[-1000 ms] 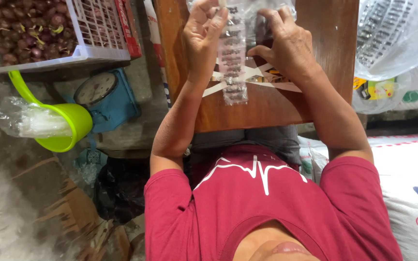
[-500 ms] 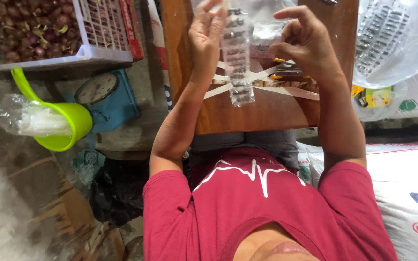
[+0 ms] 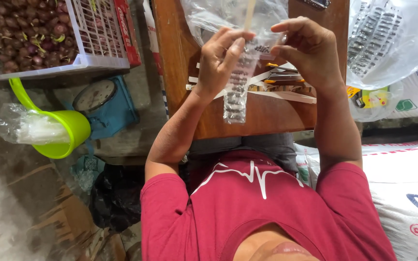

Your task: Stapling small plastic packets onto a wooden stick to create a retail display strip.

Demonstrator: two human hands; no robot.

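Observation:
A long narrow clear plastic bag [image 3: 236, 92] filled with small dark round pieces hangs above a brown wooden board [image 3: 262, 118]. My left hand [image 3: 221, 60] grips its upper part, fingers wrapped around it. My right hand [image 3: 306, 48] pinches the bag's open top from the right. A thin pale strip [image 3: 249, 14] rises from the bag's mouth. Behind the hands sits a larger clear plastic bag [image 3: 209, 17] on the board. Pale strips [image 3: 286, 95] and a small tool with orange parts [image 3: 281, 75] lie on the board under my hands.
A white crate of small red onions [image 3: 39, 34] stands at upper left. Below it are a blue dial scale [image 3: 105, 104] and a lime green scoop [image 3: 56, 128] holding plastic bags. A clear bag of filled packets [image 3: 388, 38] lies at upper right, white sacks [image 3: 407, 193] at right.
Both hands have lifted the narrow bag slightly and shifted left; my right hand moved in to pinch the bag's top, and the bag now hangs more tilted.

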